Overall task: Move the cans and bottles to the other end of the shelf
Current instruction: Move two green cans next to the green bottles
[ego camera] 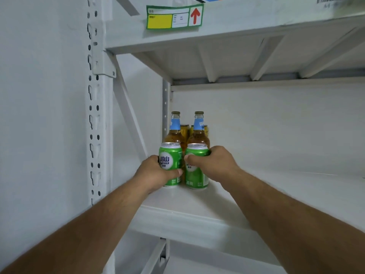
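Two green cans stand side by side at the left end of the white shelf (197,210). My left hand (153,175) wraps the left green can (170,155) from its left side. My right hand (215,162) grips the right green can (196,178) from the right. Both cans rest on the shelf. Behind them stand two amber glass bottles with blue neck labels, the left bottle (174,133) and the right bottle (198,133). Yellow cans (185,131) are partly hidden behind the bottles.
The white upright post (96,115) with slots stands left of the cans. The upper shelf (237,56) hangs overhead with a green and yellow label (174,17). The shelf surface stretches to the right. A lower shelf level shows below.
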